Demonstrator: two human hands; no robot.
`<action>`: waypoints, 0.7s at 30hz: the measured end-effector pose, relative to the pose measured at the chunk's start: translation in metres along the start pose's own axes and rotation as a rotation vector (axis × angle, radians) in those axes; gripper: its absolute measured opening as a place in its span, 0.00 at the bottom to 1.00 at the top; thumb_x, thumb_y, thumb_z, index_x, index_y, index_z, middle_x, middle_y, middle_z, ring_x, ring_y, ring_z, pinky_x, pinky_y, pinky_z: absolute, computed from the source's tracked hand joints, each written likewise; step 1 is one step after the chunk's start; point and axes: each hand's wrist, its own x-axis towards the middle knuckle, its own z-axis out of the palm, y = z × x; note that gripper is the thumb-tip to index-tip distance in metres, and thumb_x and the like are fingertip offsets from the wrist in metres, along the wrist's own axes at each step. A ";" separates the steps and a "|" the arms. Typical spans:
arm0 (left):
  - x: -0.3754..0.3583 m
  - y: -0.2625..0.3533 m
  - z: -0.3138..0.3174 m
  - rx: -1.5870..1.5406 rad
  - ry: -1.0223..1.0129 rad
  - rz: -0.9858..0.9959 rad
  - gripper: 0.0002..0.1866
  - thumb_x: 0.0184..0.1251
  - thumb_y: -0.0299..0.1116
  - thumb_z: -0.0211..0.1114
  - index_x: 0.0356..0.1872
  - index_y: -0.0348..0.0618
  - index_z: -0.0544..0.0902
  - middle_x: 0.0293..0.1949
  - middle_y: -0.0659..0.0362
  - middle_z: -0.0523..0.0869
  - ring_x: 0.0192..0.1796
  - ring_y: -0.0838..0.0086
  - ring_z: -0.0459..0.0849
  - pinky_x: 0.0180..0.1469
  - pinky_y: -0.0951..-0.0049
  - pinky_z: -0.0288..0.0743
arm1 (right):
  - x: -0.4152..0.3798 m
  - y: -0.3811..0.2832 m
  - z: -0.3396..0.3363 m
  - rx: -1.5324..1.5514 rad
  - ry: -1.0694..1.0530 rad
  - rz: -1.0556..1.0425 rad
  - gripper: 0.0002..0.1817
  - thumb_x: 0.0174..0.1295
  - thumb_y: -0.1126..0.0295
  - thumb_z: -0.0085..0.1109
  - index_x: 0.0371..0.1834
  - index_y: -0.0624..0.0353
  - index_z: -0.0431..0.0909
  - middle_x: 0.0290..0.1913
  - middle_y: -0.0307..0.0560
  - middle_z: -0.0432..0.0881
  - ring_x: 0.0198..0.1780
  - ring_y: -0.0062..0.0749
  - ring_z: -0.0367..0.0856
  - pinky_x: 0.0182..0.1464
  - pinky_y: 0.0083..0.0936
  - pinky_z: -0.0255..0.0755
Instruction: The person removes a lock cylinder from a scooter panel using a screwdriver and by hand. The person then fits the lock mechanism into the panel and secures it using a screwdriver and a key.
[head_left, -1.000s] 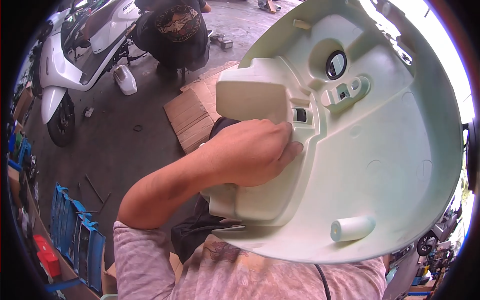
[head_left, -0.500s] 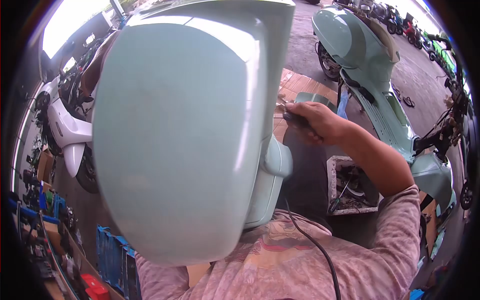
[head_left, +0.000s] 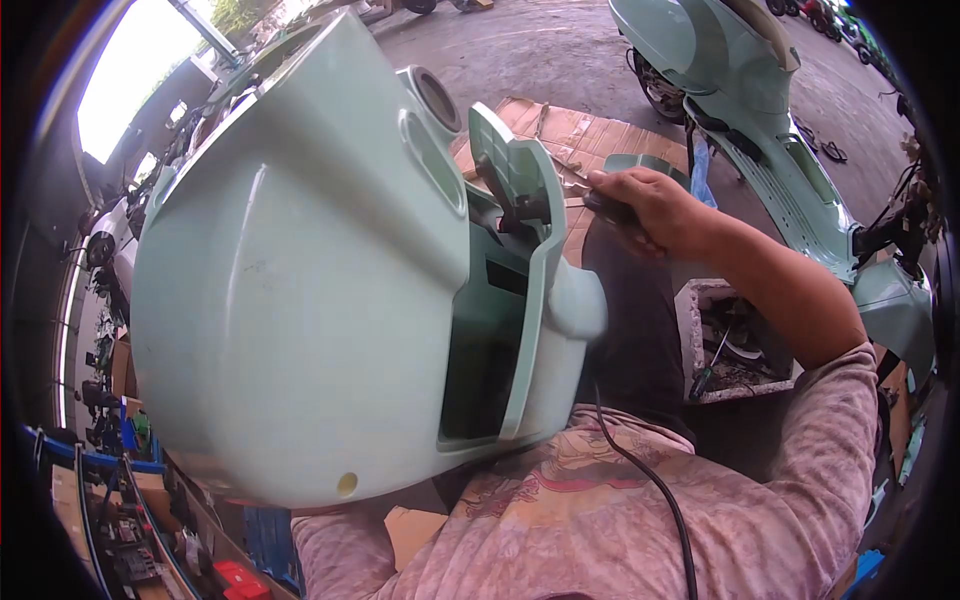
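A large mint-green scooter body panel [head_left: 330, 270] fills the left and middle of the view, propped up before my chest. Its side compartment [head_left: 485, 350] shows a dark inside, and a matching green flap [head_left: 548, 270] with a black hinge arm stands out from it. My right hand [head_left: 650, 210] is closed round the dark handle of a screwdriver [head_left: 612, 208], whose thin metal shaft points up and left, a little right of the flap. My left hand is hidden behind the panel; only that sleeve [head_left: 340, 550] shows.
Flattened cardboard [head_left: 600, 135] lies ahead with a curved green part [head_left: 645, 165] on it. A foam box [head_left: 740, 345] of small parts and another screwdriver [head_left: 708, 368] is by my right leg. A mint-green scooter [head_left: 770, 150] stands at right. A black cable [head_left: 650, 475] crosses my shirt.
The panel has turned and tilted, so its compartment, flap and round opening now face me instead of its smooth outer face. My right hand keeps its hold on the screwdriver.
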 end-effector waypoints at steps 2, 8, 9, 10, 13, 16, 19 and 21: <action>-0.002 -0.003 -0.005 -0.016 0.025 0.003 0.30 0.73 0.49 0.53 0.60 0.28 0.66 0.49 0.40 0.80 0.53 0.50 0.80 0.57 0.54 0.71 | -0.008 0.009 -0.023 0.053 0.117 0.064 0.28 0.75 0.49 0.42 0.20 0.57 0.69 0.09 0.37 0.64 0.08 0.22 0.63 0.11 0.21 0.56; -0.008 -0.005 -0.019 -0.034 0.099 0.007 0.31 0.73 0.49 0.53 0.61 0.28 0.64 0.50 0.41 0.79 0.54 0.50 0.79 0.58 0.54 0.70 | -0.009 0.011 -0.032 -0.191 0.074 -0.080 0.28 0.74 0.45 0.42 0.25 0.58 0.70 0.16 0.38 0.70 0.12 0.19 0.66 0.13 0.19 0.59; -0.011 -0.006 -0.021 -0.034 0.110 0.007 0.31 0.73 0.49 0.53 0.61 0.28 0.64 0.51 0.41 0.79 0.54 0.50 0.79 0.58 0.54 0.70 | -0.010 0.015 -0.034 -0.194 0.071 -0.074 0.28 0.74 0.45 0.42 0.25 0.58 0.70 0.16 0.38 0.70 0.12 0.19 0.66 0.13 0.19 0.59; -0.012 -0.007 -0.023 -0.036 0.124 0.009 0.31 0.73 0.49 0.53 0.62 0.29 0.64 0.51 0.41 0.79 0.54 0.50 0.78 0.58 0.54 0.70 | -0.012 0.021 -0.039 -0.188 0.066 -0.113 0.28 0.74 0.44 0.42 0.28 0.58 0.71 0.18 0.37 0.71 0.14 0.18 0.67 0.15 0.18 0.60; -0.014 -0.009 -0.028 -0.043 0.156 0.009 0.32 0.73 0.49 0.53 0.62 0.29 0.63 0.52 0.41 0.78 0.55 0.51 0.78 0.59 0.54 0.69 | -0.025 0.036 -0.047 -0.186 0.126 -0.151 0.27 0.74 0.44 0.41 0.33 0.59 0.73 0.20 0.37 0.72 0.16 0.16 0.68 0.18 0.17 0.62; -0.016 -0.014 -0.035 -0.052 0.194 0.007 0.32 0.73 0.50 0.53 0.63 0.29 0.62 0.53 0.42 0.77 0.56 0.51 0.78 0.60 0.54 0.69 | -0.032 0.053 -0.057 -0.169 0.203 -0.184 0.25 0.74 0.46 0.42 0.37 0.59 0.74 0.22 0.36 0.72 0.18 0.16 0.67 0.20 0.16 0.62; -0.019 -0.016 -0.041 -0.056 0.235 0.009 0.33 0.72 0.50 0.53 0.64 0.29 0.62 0.53 0.42 0.77 0.57 0.51 0.77 0.60 0.54 0.68 | -0.040 0.058 -0.055 -0.192 0.243 -0.254 0.22 0.74 0.49 0.45 0.41 0.59 0.74 0.23 0.35 0.73 0.20 0.15 0.66 0.22 0.16 0.61; -0.021 -0.015 -0.047 -0.053 0.266 0.010 0.33 0.72 0.50 0.53 0.64 0.29 0.61 0.54 0.42 0.77 0.57 0.51 0.77 0.61 0.54 0.68 | -0.040 0.058 -0.044 -0.250 0.268 -0.329 0.18 0.73 0.53 0.50 0.45 0.58 0.74 0.26 0.34 0.73 0.25 0.14 0.66 0.27 0.15 0.61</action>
